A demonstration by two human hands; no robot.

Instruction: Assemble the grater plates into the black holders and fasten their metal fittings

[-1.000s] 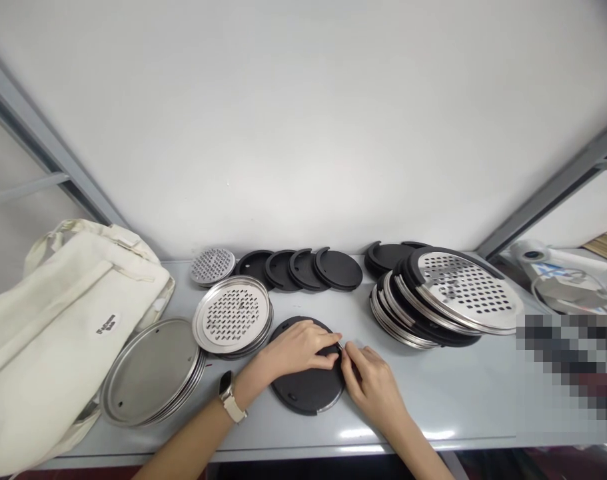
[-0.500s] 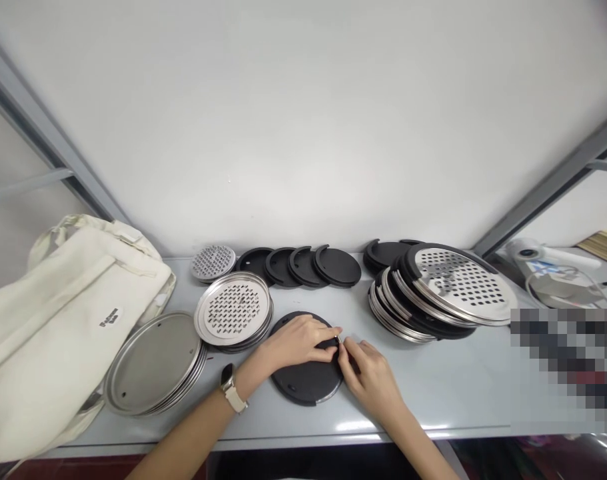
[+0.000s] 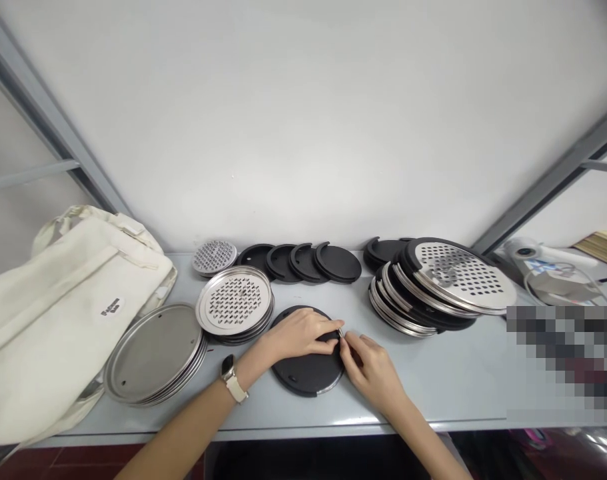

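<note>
A round black disc (image 3: 303, 370) lies on the grey shelf, with a thin silvery edge at its lower right and a small dark oval mark near its front. My left hand (image 3: 306, 333) reaches over the disc, its thumb and forefinger closed at the right rim. At that rim a small shiny metal piece (image 3: 340, 332) sticks out between the two hands; its kind is too small to make out. The thumb and forefinger of my right hand (image 3: 372, 365) pinch its near end. How much of the rim my left fingers grip is partly hidden.
Steel grater discs (image 3: 236, 301) are stacked left of the black disc, beside plain steel plates (image 3: 156, 353). Several black round covers (image 3: 339, 262) overlap along the wall. A leaning pile of grater plates (image 3: 463, 277) stands right. A cream bag (image 3: 78, 320) lies far left.
The whole view has shifted slightly, so the shelf items sit a little higher. Both hands remain at the disc's right rim, with only slight finger movement.
</note>
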